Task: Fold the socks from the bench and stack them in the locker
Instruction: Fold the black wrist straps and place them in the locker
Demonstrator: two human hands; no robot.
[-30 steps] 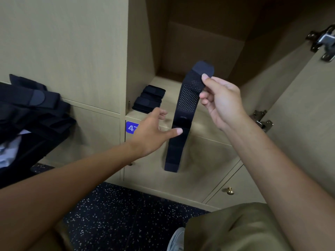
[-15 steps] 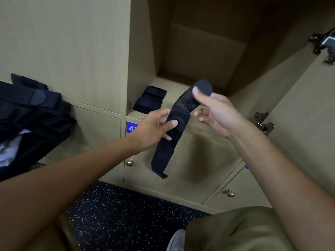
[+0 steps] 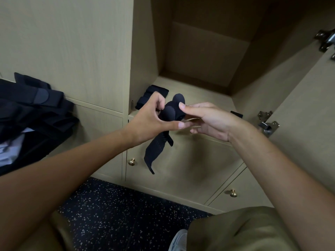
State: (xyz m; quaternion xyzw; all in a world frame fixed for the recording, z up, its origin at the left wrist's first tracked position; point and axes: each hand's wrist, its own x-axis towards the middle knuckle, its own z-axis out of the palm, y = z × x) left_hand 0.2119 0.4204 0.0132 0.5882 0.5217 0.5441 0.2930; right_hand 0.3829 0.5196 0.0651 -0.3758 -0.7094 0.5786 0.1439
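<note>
Fingers (image 3: pixel 183 106) around folded sock (image 3: pixel 171 113)

Dark sock (image 3: pixel 164 142) between both hands (image 3: pixel 181 120)

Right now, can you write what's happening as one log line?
step: folding sock | left hand: holds sock | right hand: pinches sock | locker: stack inside

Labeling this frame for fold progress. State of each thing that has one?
Sock: part-folded, top doubled between both hands, tail hanging.
Left hand: pinching the sock.
Right hand: pinching the sock's top.
Folded socks: stacked on the locker floor, left front corner.
Locker: open.
Locker door: swung open on the right.
Lower doors: closed.
</note>
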